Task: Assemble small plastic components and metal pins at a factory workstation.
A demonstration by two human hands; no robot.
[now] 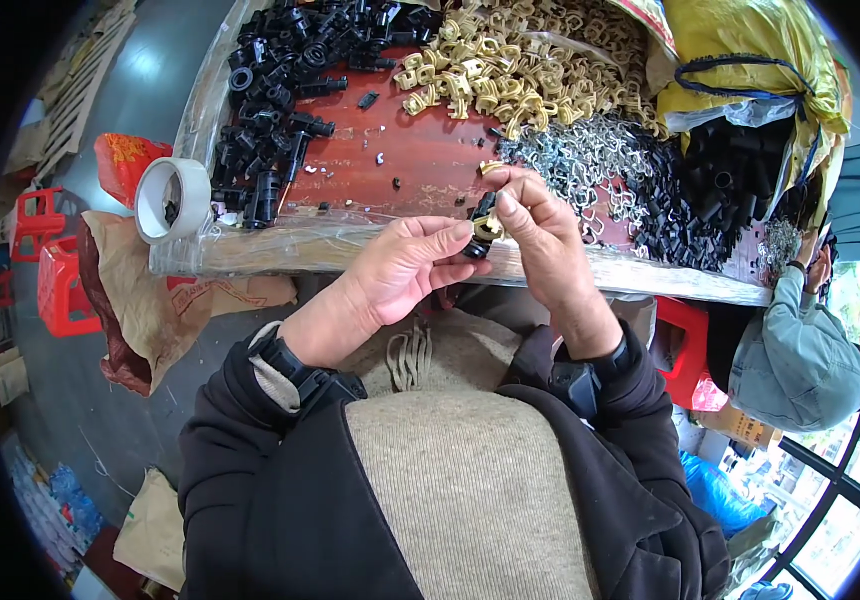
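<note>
My left hand and my right hand meet in front of the table's near edge. Between their fingertips is a small black plastic fitting with a tan plastic clip on it. The left thumb and fingers grip the fitting from the left, while the right thumb and fingers pinch at its clip side. Another tan piece shows by the right index finger; whether that hand holds it, I cannot tell. Beyond my hands lie a heap of tan clips and a pile of black fittings.
Bent metal wire clips and small black parts are heaped at the right of the red tabletop. A yellow sack holds black tubes. A white tape roll hangs at the left corner. A co-worker is at the right.
</note>
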